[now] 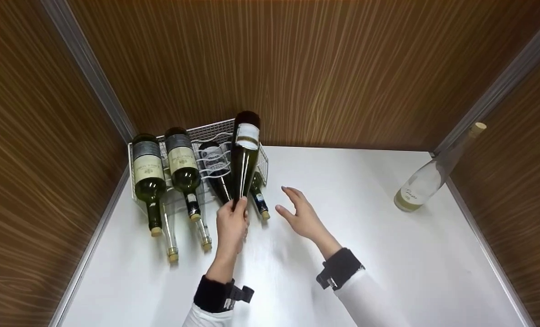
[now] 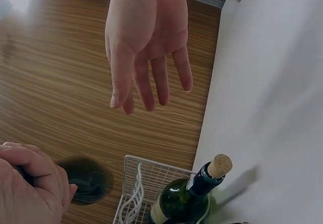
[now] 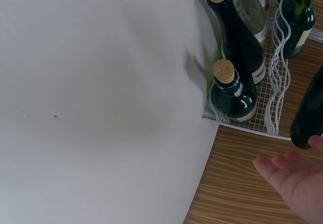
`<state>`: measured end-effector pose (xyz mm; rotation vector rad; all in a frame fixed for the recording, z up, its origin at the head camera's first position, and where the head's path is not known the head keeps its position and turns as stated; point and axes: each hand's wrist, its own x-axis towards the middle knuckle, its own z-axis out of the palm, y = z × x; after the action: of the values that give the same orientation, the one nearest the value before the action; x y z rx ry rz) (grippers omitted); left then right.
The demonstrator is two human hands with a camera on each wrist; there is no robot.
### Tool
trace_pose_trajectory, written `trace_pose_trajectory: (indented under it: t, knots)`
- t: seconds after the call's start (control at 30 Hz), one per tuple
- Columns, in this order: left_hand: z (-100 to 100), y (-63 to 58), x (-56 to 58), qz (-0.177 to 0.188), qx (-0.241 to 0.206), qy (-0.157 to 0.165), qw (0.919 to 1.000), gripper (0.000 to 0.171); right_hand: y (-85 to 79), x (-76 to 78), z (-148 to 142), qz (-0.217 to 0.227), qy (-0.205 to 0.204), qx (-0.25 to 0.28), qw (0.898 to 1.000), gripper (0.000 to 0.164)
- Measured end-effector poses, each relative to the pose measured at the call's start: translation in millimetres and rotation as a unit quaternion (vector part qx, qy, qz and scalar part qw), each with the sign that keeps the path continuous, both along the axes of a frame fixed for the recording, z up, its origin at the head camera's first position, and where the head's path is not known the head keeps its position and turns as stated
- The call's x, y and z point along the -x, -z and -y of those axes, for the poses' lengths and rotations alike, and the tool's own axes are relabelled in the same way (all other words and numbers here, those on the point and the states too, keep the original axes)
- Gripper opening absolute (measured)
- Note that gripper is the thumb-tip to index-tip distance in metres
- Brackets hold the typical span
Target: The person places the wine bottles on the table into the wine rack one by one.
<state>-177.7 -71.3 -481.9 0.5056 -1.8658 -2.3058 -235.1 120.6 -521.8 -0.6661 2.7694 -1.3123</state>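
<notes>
My left hand (image 1: 232,223) grips a dark green wine bottle (image 1: 247,136) by its narrow end, with the labelled base pointing up and away over the white wire rack (image 1: 264,165). Just right of that bottle, my right hand (image 1: 302,218) hovers above the table with fingers and thumb spread, holding nothing. Beneath the gripped bottle, a dark bottle (image 1: 214,159) and a green corked bottle (image 1: 260,200) lie in the rack. In the left wrist view the gripped bottle (image 2: 88,181) looks blurred beside the left hand (image 2: 33,188).
Two green bottles with cream labels (image 1: 148,168) (image 1: 182,156) lie on the rack's left upper tier, above clear corked bottles (image 1: 171,236). A clear corked bottle (image 1: 427,181) stands at the right on the white table (image 1: 342,181). Wood-grain panels (image 1: 320,68) enclose the table.
</notes>
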Motion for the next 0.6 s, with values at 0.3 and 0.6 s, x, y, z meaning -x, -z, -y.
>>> trace_pose_trajectory:
  t: [0.3,0.6]
  knots:
    - [9.4,7.6,6.2,-0.009,-0.029,-0.045,0.9985,0.029,0.7,0.2,6.5,-0.002,-0.014,-0.012,1.0,0.062]
    - [15.1,14.6,9.6,-0.015,-0.046,-0.073,0.9961,0.027,2.1,3.0,13.2,-0.009,-0.03,-0.025,0.999,0.062]
